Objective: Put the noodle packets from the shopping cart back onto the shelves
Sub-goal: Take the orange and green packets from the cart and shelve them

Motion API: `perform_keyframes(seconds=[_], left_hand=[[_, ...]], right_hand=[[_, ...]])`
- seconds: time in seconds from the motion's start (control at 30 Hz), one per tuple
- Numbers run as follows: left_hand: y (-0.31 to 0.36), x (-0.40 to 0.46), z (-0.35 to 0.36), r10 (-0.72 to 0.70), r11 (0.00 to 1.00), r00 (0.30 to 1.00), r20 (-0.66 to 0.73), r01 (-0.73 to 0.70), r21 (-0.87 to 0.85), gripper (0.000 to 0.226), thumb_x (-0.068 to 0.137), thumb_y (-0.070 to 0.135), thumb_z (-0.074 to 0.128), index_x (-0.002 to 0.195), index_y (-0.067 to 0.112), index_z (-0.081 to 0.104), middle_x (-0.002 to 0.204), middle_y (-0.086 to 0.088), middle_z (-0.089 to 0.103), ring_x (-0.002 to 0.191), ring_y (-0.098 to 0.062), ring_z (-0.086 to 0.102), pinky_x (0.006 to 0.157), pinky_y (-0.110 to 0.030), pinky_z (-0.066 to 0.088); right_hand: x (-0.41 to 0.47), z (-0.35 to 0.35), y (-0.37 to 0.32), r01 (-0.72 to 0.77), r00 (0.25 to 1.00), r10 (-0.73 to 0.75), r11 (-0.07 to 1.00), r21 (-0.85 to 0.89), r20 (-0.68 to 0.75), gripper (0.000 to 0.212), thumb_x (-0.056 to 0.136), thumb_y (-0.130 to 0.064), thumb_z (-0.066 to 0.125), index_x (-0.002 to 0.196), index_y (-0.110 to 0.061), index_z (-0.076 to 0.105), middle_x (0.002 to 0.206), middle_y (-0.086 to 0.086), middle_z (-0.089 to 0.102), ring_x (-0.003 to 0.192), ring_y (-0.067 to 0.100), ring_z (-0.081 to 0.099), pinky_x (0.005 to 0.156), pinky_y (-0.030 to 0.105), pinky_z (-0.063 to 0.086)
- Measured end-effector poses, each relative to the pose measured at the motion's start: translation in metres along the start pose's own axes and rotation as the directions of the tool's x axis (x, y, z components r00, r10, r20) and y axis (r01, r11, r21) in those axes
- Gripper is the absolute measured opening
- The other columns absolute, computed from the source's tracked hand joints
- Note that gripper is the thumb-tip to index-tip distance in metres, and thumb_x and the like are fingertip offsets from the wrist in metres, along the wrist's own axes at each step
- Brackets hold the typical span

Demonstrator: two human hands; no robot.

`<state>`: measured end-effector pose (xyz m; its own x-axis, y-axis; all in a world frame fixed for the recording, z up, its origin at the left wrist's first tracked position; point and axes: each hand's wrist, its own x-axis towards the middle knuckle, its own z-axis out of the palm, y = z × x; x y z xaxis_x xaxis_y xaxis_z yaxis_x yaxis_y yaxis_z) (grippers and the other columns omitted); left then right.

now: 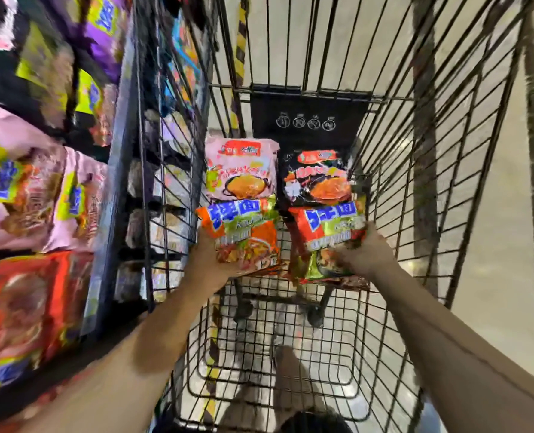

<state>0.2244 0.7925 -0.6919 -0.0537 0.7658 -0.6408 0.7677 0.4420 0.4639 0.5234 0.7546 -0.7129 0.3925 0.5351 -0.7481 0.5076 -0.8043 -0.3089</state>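
Two hands [209, 260] [365, 254] each grip an orange noodle packet [243, 232] [325, 239].

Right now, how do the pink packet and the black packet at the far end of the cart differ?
The pink packet has a pale pink wrapper; the black packet has a dark one. The pink packet lies on the shelf side, the black packet on the aisle side. Both are untouched, each partly covered by an orange packet held in one of the hands, and both picture an orange noodle dish.

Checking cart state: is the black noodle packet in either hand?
No, the black packet lies in the cart, while the left hand and right hand each hold an orange packet.
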Motion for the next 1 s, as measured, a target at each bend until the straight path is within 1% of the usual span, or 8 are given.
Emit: perform_keyframes(seconds=[0.1, 0.23, 0.43, 0.53, 0.63, 0.77, 0.87, 1.0], left_hand=[[-0.001, 0.008, 0.007, 0.006, 0.999, 0.998, -0.067, -0.009, -0.039, 0.087, 0.064, 0.011, 0.095, 0.137, 0.012, 0.047, 0.116, 0.003, 0.06, 0.109, -0.014, 0.057, 0.086, -0.021, 0.039], [0.006, 0.009, 0.009, -0.027, 0.999, 0.992, -0.127, 0.023, -0.028, 0.093, 0.05, 0.026, 0.1, 0.128, 0.012, 0.052, 0.117, -0.007, 0.065, 0.11, -0.027, 0.063, 0.095, -0.041, 0.052], [0.018, 0.007, 0.006, -0.004, 0.999, 0.997, -0.078, 0.002, -0.036, 0.092, 0.051, 0.019, 0.101, 0.129, 0.01, 0.053, 0.115, 0.001, 0.056, 0.11, -0.015, 0.051, 0.099, -0.03, 0.043], [0.015, 0.014, 0.005, -0.052, 0.998, 0.998, -0.035, 0.05, -0.046, 0.104, 0.038, 0.042, 0.099, 0.129, 0.019, 0.055, 0.123, -0.002, 0.056, 0.118, -0.021, 0.054, 0.107, -0.045, 0.048], [-0.002, 0.027, 0.009, -0.08, 0.994, 0.997, -0.011, 0.079, -0.076, 0.115, 0.029, 0.049, 0.096, 0.13, 0.022, 0.05, 0.123, -0.003, 0.059, 0.12, -0.024, 0.058, 0.104, -0.048, 0.051], [0.009, 0.008, 0.001, -0.05, 0.979, 0.996, 0.072, 0.063, -0.193, 0.094, 0.063, 0.006, 0.095, 0.136, 0.017, 0.038, 0.113, 0.009, 0.06, 0.114, -0.016, 0.057, 0.097, -0.035, 0.045], [0.008, -0.003, -0.004, 0.047, 0.971, 0.997, 0.061, -0.031, -0.237, 0.082, 0.071, 0.01, 0.091, 0.134, 0.023, 0.039, 0.111, 0.018, 0.056, 0.109, -0.01, 0.056, 0.092, -0.029, 0.044], [0.019, -0.024, -0.026, 0.114, 0.962, 0.992, 0.052, -0.098, -0.254, 0.073, 0.077, 0.018, 0.087, 0.131, 0.032, 0.039, 0.108, 0.014, 0.063, 0.087, -0.004, 0.065, 0.062, -0.019, 0.054]], right_hand=[[0.01, -0.002, 0.002, -0.007, 1.0, 0.007, 1.0, 0.007, 0.015, 0.091, 0.063, -0.044, 0.095, 0.135, -0.015, 0.048, 0.13, 0.014, 0.062, 0.12, 0.033, 0.061, 0.105, 0.043, 0.05], [0.008, -0.003, -0.002, -0.062, 0.998, 0.06, 0.996, 0.062, 0.037, 0.096, 0.06, -0.041, 0.098, 0.137, -0.011, 0.049, 0.135, 0.015, 0.045, 0.124, 0.032, 0.051, 0.109, 0.036, 0.044], [0.0, -0.003, -0.001, -0.017, 1.0, 0.015, 0.983, 0.18, 0.013, 0.079, 0.073, -0.026, 0.092, 0.136, -0.013, 0.048, 0.135, 0.014, 0.047, 0.128, 0.028, 0.044, 0.087, 0.022, 0.051], [0.0, 0.0, -0.002, -0.01, 0.999, 0.0, 0.96, 0.281, 0.035, 0.063, 0.068, -0.03, 0.095, 0.118, -0.011, 0.063, 0.115, 0.011, 0.071, 0.102, 0.032, 0.07, 0.09, 0.048, 0.06], [-0.003, 0.005, -0.004, -0.029, 0.993, -0.008, 0.951, 0.307, 0.118, 0.049, 0.071, -0.031, 0.093, 0.108, -0.009, 0.069, 0.101, 0.014, 0.076, 0.086, 0.032, 0.074, 0.081, 0.049, 0.062], [-0.015, 0.011, -0.01, 0.024, 0.992, -0.062, 0.944, 0.329, 0.108, 0.05, 0.077, -0.029, 0.089, 0.116, -0.01, 0.065, 0.106, 0.014, 0.074, 0.092, 0.035, 0.073, 0.083, 0.05, 0.062], [-0.032, 0.006, -0.017, 0.112, 0.988, -0.14, 0.942, 0.316, 0.069, 0.054, 0.084, -0.028, 0.083, 0.129, -0.014, 0.055, 0.112, 0.008, 0.069, 0.092, 0.028, 0.07, 0.067, 0.033, 0.059], [-0.058, -0.014, -0.023, 0.238, 0.971, -0.239, 0.941, 0.242, -0.028, 0.054, 0.085, -0.029, 0.083, 0.129, -0.014, 0.054, 0.114, 0.005, 0.067, 0.086, 0.019, 0.067, 0.059, 0.023, 0.055]])
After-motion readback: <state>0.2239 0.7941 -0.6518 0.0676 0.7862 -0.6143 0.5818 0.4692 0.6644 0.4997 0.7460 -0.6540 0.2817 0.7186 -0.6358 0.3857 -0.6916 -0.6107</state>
